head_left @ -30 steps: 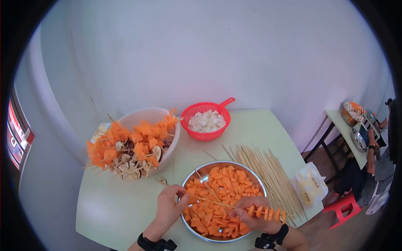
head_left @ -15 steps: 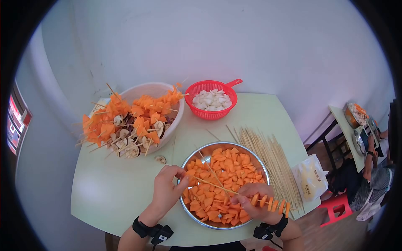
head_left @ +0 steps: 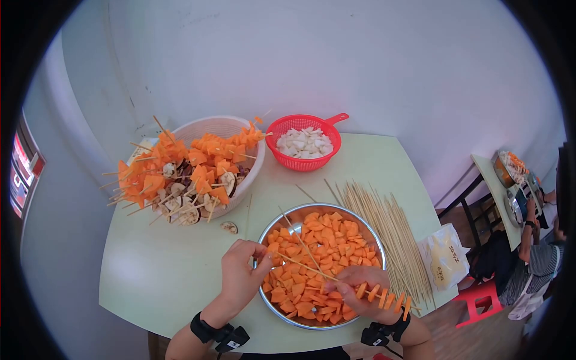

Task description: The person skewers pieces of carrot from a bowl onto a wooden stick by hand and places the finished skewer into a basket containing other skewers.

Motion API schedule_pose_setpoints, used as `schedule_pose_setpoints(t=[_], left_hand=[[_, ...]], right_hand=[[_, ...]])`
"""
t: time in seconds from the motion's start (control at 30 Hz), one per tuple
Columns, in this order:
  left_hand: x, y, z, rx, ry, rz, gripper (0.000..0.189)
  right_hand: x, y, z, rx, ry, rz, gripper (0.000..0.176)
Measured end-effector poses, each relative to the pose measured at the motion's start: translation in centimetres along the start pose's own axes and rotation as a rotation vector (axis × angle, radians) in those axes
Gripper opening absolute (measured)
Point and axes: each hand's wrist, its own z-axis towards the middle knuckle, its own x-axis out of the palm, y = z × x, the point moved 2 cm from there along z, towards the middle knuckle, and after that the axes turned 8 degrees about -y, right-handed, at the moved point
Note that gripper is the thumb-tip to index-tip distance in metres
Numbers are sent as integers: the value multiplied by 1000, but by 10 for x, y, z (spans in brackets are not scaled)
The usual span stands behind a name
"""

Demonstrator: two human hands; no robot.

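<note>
A steel bowl [head_left: 262,294] full of cut orange carrot pieces [head_left: 324,240] sits near the table's front edge. Over its left rim, my left hand [head_left: 243,270] pinches a carrot piece at the tip end of a wooden skewer. My right hand [head_left: 362,289] is closed around that skewer [head_left: 307,267] at the bowl's right side, and several carrot slices [head_left: 387,298] are threaded on the part beyond my fist. Another skewer [head_left: 303,240] leans across the carrots in the bowl.
A white basket [head_left: 255,174] holds loaded skewers at the left back. Beside it are a red colander [head_left: 303,165] of white pieces and an eggplant slice [head_left: 229,227]. Bare skewers [head_left: 390,234] and a white packet [head_left: 444,258] lie right. Another person [head_left: 534,264] is far right.
The threaded carrot slices at my right hand have shifted slightly down and left. Both hands keep nearly the same place and hold.
</note>
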Motion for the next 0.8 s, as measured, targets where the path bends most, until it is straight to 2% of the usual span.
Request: schedule_pose_setpoints(t=[0.13, 0.23, 0.33, 0.4, 0.47, 0.5, 0.57, 0.6, 0.67, 0.73, 0.8], left_hand=[[-3, -9, -1, 34, -16, 34, 7], [-3, -10, 1, 43, -32, 27, 9], [-8, -4, 7, 54, -29, -3, 13], [-13, -6, 14, 73, -6, -8, 16], [-18, -19, 19, 360, -28, 139, 24], [-17, -17, 17, 362, -30, 135, 24], [-13, -8, 10, 156, 136, -17, 30], [-13, -8, 9, 155, 128, -19, 30], [-14, -6, 9, 43, 211, -69, 23], [-17, -6, 7, 43, 252, -49, 20], [-16, -9, 7, 43, 297, -33, 17]], right_hand=[[-5, 3, 2, 56, 75, -36, 4], [-8, 12, 6, 113, 185, -50, 14], [-6, 9, 6, 208, 137, 30, 17], [-7, -8, 5, 277, 3, 218, 13], [-8, -17, 7, 270, -64, 320, 13], [-9, -20, 8, 260, -127, 421, 15], [-14, -23, 9, 275, -60, 472, 13], [-16, -25, 10, 291, 8, 529, 12], [-16, -31, 10, 284, 2, 592, 17], [-15, -31, 12, 278, -9, 656, 23], [-16, -30, 17, 366, -111, 843, 37]])
